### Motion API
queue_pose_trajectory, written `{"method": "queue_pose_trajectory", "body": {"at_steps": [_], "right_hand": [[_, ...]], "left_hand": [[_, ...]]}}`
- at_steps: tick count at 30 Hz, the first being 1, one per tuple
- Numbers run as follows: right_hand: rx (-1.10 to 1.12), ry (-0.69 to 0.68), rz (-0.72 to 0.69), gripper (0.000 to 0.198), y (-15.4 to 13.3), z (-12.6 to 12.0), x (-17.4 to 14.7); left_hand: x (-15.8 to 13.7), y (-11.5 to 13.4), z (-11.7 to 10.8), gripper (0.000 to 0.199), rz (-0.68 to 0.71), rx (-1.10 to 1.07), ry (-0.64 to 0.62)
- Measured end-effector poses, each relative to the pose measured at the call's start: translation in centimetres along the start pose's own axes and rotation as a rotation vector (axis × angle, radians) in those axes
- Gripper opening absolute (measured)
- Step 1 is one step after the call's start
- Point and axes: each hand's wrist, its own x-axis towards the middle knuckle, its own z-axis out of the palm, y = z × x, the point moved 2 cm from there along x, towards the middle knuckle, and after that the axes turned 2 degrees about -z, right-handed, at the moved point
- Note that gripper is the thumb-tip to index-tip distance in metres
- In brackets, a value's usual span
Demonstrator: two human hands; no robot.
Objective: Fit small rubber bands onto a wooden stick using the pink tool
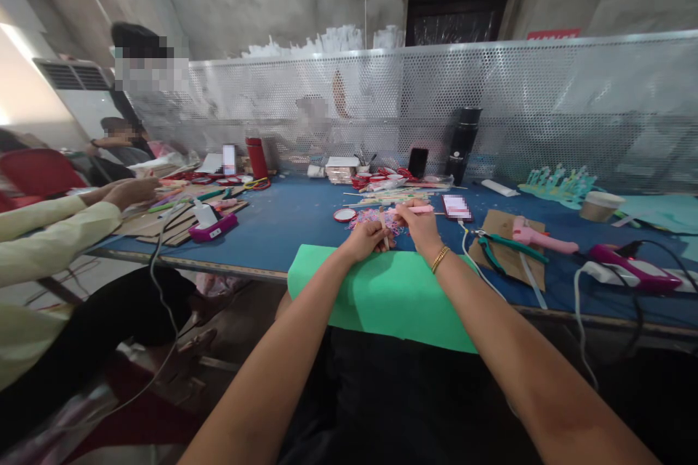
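Note:
My left hand (pixel 366 238) is closed on a narrow pale stick (pixel 384 221), which stands nearly upright at the table edge. Close beside it, my right hand (pixel 419 227) is closed on a pink pen-like tool (pixel 419 209) that points left toward the stick. Whether the tool's tip touches the stick, I cannot tell. Behind my hands lies a heap of tiny pink, blue and purple pieces (pixel 360 220), partly hidden by my fingers. A green sheet (pixel 376 290) hangs over the table edge and my lap, under my wrists.
A red-rimmed white disc (pixel 345 215) and a phone (pixel 456 207) flank the heap. To the right are green-handled pliers (pixel 512 247), a pink glue gun (pixel 542 238) and a purple power strip (pixel 635 269) with cables. At left, a co-worker's hands (pixel 128 192) work over cardboard.

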Motion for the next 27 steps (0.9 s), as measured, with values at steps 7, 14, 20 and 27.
{"method": "queue_pose_trajectory", "body": {"at_steps": [7, 14, 20, 27], "right_hand": [[-0.013, 0.006, 0.000, 0.025, 0.19, -0.14, 0.03], [-0.028, -0.039, 0.012, 0.028, 0.03, 0.07, -0.04], [0.026, -0.001, 0.021, 0.027, 0.18, -0.02, 0.03], [-0.013, 0.029, 0.046, 0.025, 0.16, -0.07, 0.06]], "left_hand": [[0.12, -0.20, 0.02, 0.033, -0.003, -0.011, -0.005], [0.04, -0.22, 0.00, 0.035, 0.005, -0.010, -0.002], [-0.02, -0.06, 0.05, 0.033, -0.026, -0.012, 0.008], [-0.20, 0.19, 0.12, 0.033, -0.035, -0.025, 0.012]]}}
